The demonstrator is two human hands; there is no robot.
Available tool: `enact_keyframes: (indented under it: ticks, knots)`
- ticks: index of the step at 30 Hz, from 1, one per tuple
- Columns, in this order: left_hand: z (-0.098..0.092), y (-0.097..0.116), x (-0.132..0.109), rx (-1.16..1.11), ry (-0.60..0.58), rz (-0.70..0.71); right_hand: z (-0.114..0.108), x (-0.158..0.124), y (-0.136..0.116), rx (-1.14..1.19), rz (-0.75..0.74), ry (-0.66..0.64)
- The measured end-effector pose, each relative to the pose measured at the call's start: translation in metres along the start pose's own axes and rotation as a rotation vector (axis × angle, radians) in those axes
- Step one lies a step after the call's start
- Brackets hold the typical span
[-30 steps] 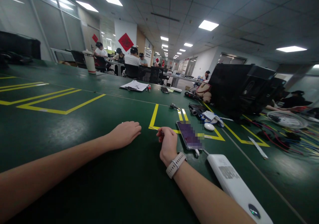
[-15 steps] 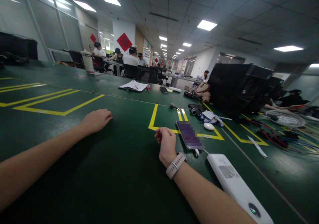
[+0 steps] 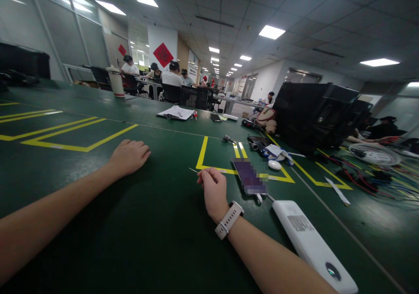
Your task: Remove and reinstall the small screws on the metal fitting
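Note:
My left hand (image 3: 129,155) lies palm down on the green table (image 3: 157,233), fingers loosely curled, holding nothing. My right hand (image 3: 212,188), with a pale watch on its wrist, is closed in a pinch on a thin needle-like pin (image 3: 194,170) that sticks out to the left of the fingers. Just right of that hand lies a phone (image 3: 249,176) with a cable running to a white power bank (image 3: 310,246).
Yellow tape lines (image 3: 78,137) mark boxes on the table. Papers (image 3: 176,112), a white cup (image 3: 117,81), black cases (image 3: 314,115), a white fan guard (image 3: 375,155) and coloured wires (image 3: 376,180) lie farther off. Several people sit at desks in the background.
My left hand slid away from the right hand to the left. My right hand shifted slightly left and the thin pin now shows beyond its fingers.

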State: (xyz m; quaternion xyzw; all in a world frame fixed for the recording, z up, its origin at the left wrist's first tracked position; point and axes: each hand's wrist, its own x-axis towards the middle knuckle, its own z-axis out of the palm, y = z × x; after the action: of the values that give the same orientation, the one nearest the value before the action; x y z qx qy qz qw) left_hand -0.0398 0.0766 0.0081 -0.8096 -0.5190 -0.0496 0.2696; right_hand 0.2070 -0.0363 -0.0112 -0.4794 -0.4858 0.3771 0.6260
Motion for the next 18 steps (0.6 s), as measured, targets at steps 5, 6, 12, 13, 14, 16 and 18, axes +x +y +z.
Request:
enact_keyframes:
  ticks: [5,6,12,13,14,16,18]
  knots:
    - [-0.003,0.006,0.002,0.042,0.068,0.067,0.005,-0.011,-0.012,-0.274,-0.224,-0.064]
    - [-0.003,0.009,0.004,0.031,0.073,0.093,0.007,-0.013,-0.013,-0.34,-0.264,-0.075]
    - [-0.002,0.056,0.03,-0.305,0.055,0.131,0.001,-0.039,-0.022,-0.645,-0.304,-0.274]
    - [-0.002,0.067,0.036,-0.326,0.049,0.14,-0.003,-0.046,-0.025,-0.679,-0.302,-0.318]
    - [-0.001,0.077,0.043,-0.346,0.041,0.146,-0.009,-0.054,-0.027,-0.703,-0.304,-0.362]
    - [0.0,0.095,0.058,-0.384,0.035,0.161,-0.024,-0.07,-0.029,-0.73,-0.303,-0.41]
    - [0.002,0.111,0.074,-0.413,0.033,0.171,-0.038,-0.083,-0.026,-0.73,-0.343,-0.448]
